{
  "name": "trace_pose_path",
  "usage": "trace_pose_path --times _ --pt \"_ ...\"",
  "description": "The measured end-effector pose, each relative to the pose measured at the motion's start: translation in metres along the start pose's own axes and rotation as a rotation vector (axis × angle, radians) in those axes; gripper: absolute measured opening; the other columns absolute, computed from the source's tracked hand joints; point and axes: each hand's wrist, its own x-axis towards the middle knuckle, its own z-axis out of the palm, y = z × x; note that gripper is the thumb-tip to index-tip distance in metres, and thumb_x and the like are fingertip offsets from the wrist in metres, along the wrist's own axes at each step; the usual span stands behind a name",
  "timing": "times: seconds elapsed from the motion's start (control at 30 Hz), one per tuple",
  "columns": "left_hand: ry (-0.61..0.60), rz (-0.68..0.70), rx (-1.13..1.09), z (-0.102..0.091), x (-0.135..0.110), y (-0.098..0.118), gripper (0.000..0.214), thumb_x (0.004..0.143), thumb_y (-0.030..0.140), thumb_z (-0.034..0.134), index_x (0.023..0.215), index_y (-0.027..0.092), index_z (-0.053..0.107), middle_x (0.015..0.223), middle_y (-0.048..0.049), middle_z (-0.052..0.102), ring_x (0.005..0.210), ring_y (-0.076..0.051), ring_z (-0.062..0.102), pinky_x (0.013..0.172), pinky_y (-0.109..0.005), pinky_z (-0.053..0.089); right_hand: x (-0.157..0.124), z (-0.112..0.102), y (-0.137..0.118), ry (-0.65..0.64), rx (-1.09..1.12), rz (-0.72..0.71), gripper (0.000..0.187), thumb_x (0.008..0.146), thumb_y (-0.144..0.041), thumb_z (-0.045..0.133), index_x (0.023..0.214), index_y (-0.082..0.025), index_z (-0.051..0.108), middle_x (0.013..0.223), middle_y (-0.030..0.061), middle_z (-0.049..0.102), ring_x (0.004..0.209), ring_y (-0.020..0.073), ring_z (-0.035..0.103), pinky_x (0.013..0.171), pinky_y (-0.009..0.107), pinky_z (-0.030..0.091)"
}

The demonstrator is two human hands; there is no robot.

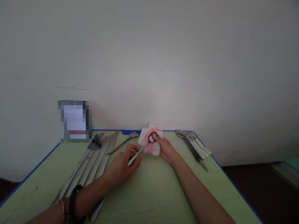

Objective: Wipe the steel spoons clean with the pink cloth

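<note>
A metal spoon [141, 151] slants above the table, its handle end toward me and its bowl up and to the right. My left hand [125, 161] is closed, with thumb and fingers curled at the handle's lower part. Behind the bowl is a pink and white cloth [153, 150], bunched in my right hand [165, 147]. The right thumb presses the bowl against this cloth, and the other right fingers are mostly hidden. Just left of the cloth, another spoon [121, 145] lies on the table, partly behind my left hand.
Several long flat metal utensils [93, 163] lie side by side at left, partly under my left forearm. A pile of spoons and white-handled forks [193, 144] lies at the right back. A blurred-out upright device [74, 119] leans on the wall [149, 62] behind the blue-edged green table [163, 193].
</note>
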Motion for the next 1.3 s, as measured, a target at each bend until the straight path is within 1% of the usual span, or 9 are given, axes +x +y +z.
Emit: trace_pose_path --times 0.13,0.33,0.4,0.5,0.63,0.77,0.93,1.07,1.3 --pt "-0.036 0.016 -0.032 0.0 0.0 0.0 0.011 0.084 0.03 0.043 0.092 0.021 0.041 0.066 0.0028 0.062 0.054 -0.015 0.054 0.052 -0.024 0.032 0.0 0.0 0.0 -0.014 -0.006 0.002 0.022 0.063 -0.03 0.073 0.079 -0.018 0.063 0.071 -0.0014 0.066 0.064 0.0139 0.059 0.071 0.029 0.047" --pt "-0.052 0.064 -0.11 0.0 -0.002 0.001 0.027 0.084 0.026 0.044 0.111 0.02 0.039 0.071 0.0021 0.062 0.058 -0.015 0.055 0.056 -0.024 0.036 -0.003 0.003 -0.001 -0.014 -0.019 -0.002 0.023 0.064 -0.029 0.072 0.081 -0.017 0.063 0.071 -0.0011 0.067 0.064 0.0135 0.059 0.073 0.03 0.047" --pt "-0.071 0.082 -0.109 -0.001 -0.003 0.001 0.024 0.084 0.025 0.044 0.108 0.021 0.044 0.074 0.0013 0.062 0.061 -0.015 0.056 0.057 -0.024 0.038 -0.002 0.003 -0.001 0.003 -0.02 0.001 0.024 0.064 -0.029 0.072 0.082 -0.017 0.063 0.071 -0.0003 0.067 0.063 0.0138 0.06 0.072 0.03 0.047" --pt "-0.112 0.092 -0.072 -0.002 -0.004 0.002 0.015 0.085 0.026 0.043 0.097 0.021 0.051 0.064 0.0036 0.056 0.052 -0.013 0.05 0.052 -0.022 0.035 0.0 0.003 0.0 0.057 0.001 -0.017 0.026 0.062 -0.028 0.073 0.083 -0.017 0.063 0.072 0.0001 0.068 0.063 0.0138 0.06 0.072 0.03 0.048" --pt "-0.134 0.122 -0.078 -0.005 -0.006 0.003 0.018 0.089 0.03 0.039 0.096 0.021 0.053 0.062 0.0041 0.051 0.05 -0.012 0.045 0.05 -0.022 0.032 0.003 0.001 0.001 0.084 0.027 -0.019 0.027 0.061 -0.026 0.073 0.084 -0.017 0.062 0.074 0.0005 0.068 0.064 0.0135 0.06 0.069 0.028 0.049" --pt "-0.158 0.143 -0.162 -0.006 -0.008 0.002 0.03 0.093 0.034 0.033 0.116 0.02 0.045 0.062 0.0045 0.049 0.052 -0.012 0.044 0.051 -0.022 0.033 0.005 -0.001 0.001 0.123 0.078 -0.013 0.022 0.063 -0.025 0.072 0.081 -0.016 0.061 0.073 0.0001 0.068 0.064 0.0128 0.06 0.067 0.027 0.049" --pt "-0.15 0.118 -0.264 -0.002 -0.007 -0.003 0.041 0.095 0.034 0.025 0.134 0.021 0.029 0.078 0.0014 0.057 0.055 -0.011 0.047 0.055 -0.022 0.038 0.01 -0.004 0.0 0.2 0.158 -0.046 0.017 0.064 -0.021 0.071 0.076 -0.016 0.061 0.068 -0.0012 0.066 0.061 0.0115 0.059 0.069 0.026 0.049" --pt "-0.185 0.136 -0.208 -0.001 -0.004 -0.001 0.04 0.096 0.035 0.024 0.133 0.022 0.033 0.085 0.0008 0.059 0.057 -0.01 0.048 0.057 -0.022 0.04 0.01 -0.004 0.001 0.187 0.143 -0.044 0.019 0.062 -0.021 0.072 0.078 -0.016 0.061 0.068 -0.0013 0.066 0.06 0.0122 0.06 0.067 0.026 0.049" --pt "-0.248 0.182 -0.078 -0.007 -0.004 0.005 0.037 0.094 0.031 0.034 0.129 0.023 0.04 0.086 0.0013 0.064 0.069 -0.013 0.055 0.067 -0.023 0.042 0.008 -0.004 0.003 0.153 0.065 -0.055 0.025 0.059 -0.024 0.074 0.08 -0.016 0.062 0.07 -0.0004 0.067 0.063 0.013 0.059 0.065 0.027 0.047"
